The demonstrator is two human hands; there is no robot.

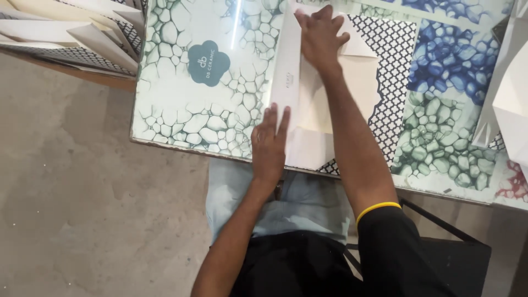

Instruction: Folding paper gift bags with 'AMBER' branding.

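A flat, cream-white folded paper bag (316, 102) lies on a glossy table top (181, 110) printed with a green pebble pattern. My left hand (269, 144) presses flat on the bag's near left edge, fingers together and pointing away from me. My right hand (320, 36) lies palm down on the bag's far end, fingers slightly spread, pushing on a long folded side strip (287, 66). Neither hand grips anything; both just press on the paper.
More folded white bags are stacked at the upper left (66, 27) and the right edge (509, 104). Patterned sample sheets, black lattice (393, 55) and blue pebble (451, 55), cover the table's right part. Below the table edge is a grey concrete floor (82, 209) and a black chair frame (440, 231).
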